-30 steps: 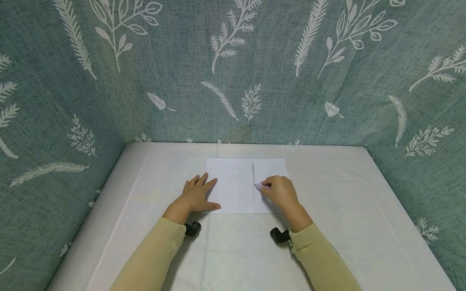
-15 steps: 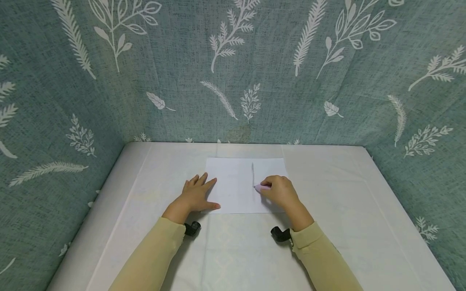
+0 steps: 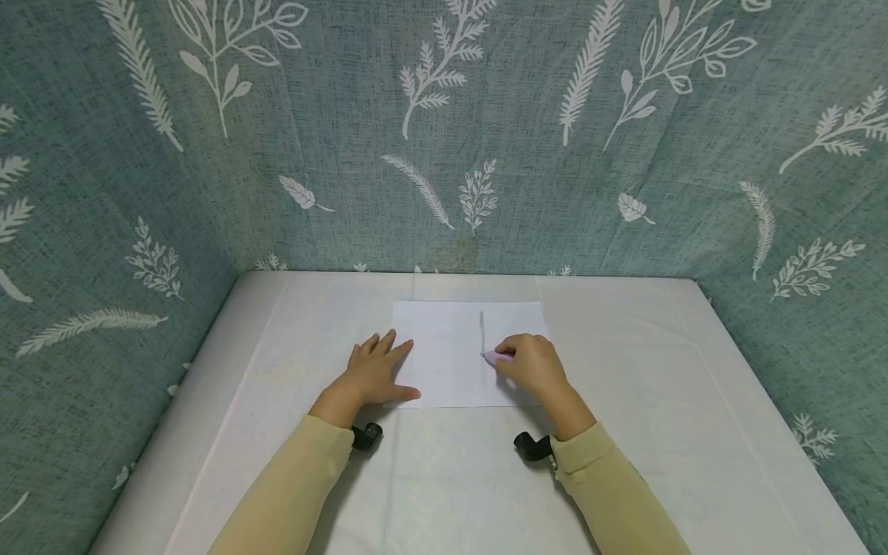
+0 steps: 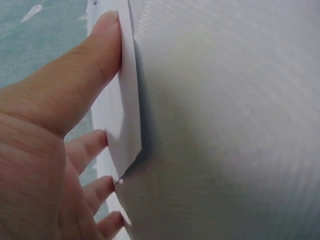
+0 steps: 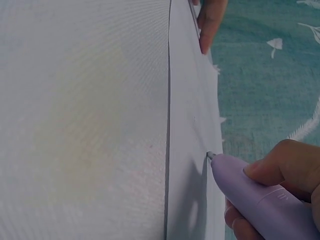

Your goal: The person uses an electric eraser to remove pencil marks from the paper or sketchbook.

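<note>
My right hand (image 3: 537,368) grips the purple pen (image 5: 252,192), its tip touching the white paper (image 3: 451,362) mid-table. My left hand (image 3: 371,374) lies flat, fingers spread, pressing the paper's left edge.

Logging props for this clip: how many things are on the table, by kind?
Sheet of white paper: 1
Lilac pen: 1
Hands: 2, left hand flat on the paper, right hand gripping the pen
Total: 4
</note>
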`<state>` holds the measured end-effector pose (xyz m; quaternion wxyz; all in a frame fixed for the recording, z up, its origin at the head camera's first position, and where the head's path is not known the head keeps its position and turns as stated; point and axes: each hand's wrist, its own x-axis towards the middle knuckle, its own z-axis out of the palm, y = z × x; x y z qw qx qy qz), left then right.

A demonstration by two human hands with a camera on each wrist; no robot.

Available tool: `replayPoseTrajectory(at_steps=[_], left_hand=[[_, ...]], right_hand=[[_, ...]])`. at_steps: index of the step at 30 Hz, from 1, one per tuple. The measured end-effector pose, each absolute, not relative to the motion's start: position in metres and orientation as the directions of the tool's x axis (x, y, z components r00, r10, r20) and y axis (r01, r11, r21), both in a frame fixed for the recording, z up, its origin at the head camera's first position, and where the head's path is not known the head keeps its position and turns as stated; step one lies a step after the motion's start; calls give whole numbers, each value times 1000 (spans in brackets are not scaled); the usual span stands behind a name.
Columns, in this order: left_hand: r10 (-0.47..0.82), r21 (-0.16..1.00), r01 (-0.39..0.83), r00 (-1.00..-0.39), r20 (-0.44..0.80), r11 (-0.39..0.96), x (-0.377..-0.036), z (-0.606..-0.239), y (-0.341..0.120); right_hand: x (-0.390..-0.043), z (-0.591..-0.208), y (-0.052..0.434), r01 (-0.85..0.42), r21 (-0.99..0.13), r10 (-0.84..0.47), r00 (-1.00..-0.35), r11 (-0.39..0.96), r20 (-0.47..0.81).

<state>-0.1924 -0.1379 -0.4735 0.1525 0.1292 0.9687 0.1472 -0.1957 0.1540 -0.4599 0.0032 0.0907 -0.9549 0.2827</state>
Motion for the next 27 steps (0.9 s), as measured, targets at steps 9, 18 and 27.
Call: replayPoseTrajectory(at_steps=[9,18,27], left_hand=[[300,336,207,-920,-254,919,-193,-476,-138],[296,334,203,-920,-258,920,-193,-475,-139],[296,330,206,-921,-254,921,-192,-473,-138]], right_hand=[[-198,-460,153,-168,-529,-161,-985,832,60],[-198,-460,153,-173,-511,-167,-984,842,58],[-197,-458,153,-172,-509,-151,-985,843,83]])
